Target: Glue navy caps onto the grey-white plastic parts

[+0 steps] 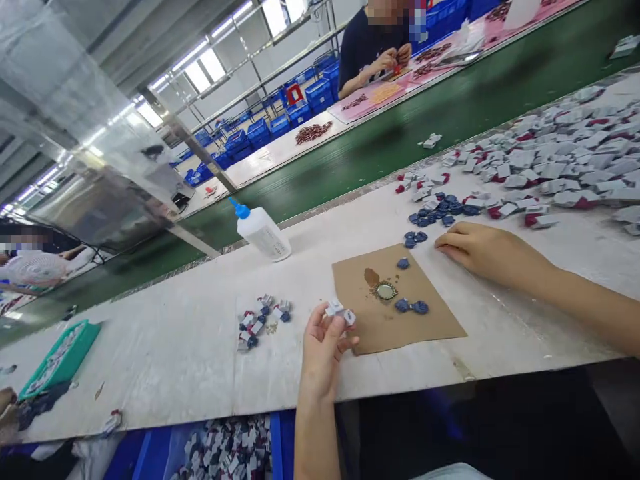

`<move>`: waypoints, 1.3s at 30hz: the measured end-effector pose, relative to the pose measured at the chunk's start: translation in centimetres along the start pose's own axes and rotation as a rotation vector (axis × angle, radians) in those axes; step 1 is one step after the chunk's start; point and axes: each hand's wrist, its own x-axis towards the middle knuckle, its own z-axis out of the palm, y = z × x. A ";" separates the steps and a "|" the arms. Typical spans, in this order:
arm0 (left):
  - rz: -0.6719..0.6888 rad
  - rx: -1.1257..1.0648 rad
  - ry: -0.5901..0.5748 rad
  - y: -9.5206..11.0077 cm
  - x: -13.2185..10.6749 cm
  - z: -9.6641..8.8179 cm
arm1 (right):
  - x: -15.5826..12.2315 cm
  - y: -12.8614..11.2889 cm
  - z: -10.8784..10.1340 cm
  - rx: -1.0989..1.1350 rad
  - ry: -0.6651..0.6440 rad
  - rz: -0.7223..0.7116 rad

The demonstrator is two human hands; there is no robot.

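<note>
My left hand is closed, pinching a small piece with white card-like tabs over the left edge of a brown cardboard sheet. My right hand lies low over the table beside dark blue pieces. Its fingers are drawn together, and whatever they hold, if anything, is hidden. On the cardboard are a small round dish with an ornate rim, a brown smear, and a few dark blue pieces. A larger dark blue cluster lies beyond my right hand.
A white bottle with blue nozzle stands behind the cardboard. White-and-red pieces heap at right; a small group lies left. A blue bin sits below the edge. Across the green belt a person works.
</note>
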 end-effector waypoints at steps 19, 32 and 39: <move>-0.111 -0.358 0.111 -2.5 -2.3 -0.5 | 1.6 -10.0 0.4 -0.264 -0.381 -0.675; -0.026 -0.237 0.076 -0.9 -3.4 0.9 | -0.4 -14.6 -6.4 0.362 -0.200 -0.630; -0.020 -0.214 0.053 -1.1 -3.3 1.4 | -0.9 -15.0 -7.0 0.370 -0.227 -0.638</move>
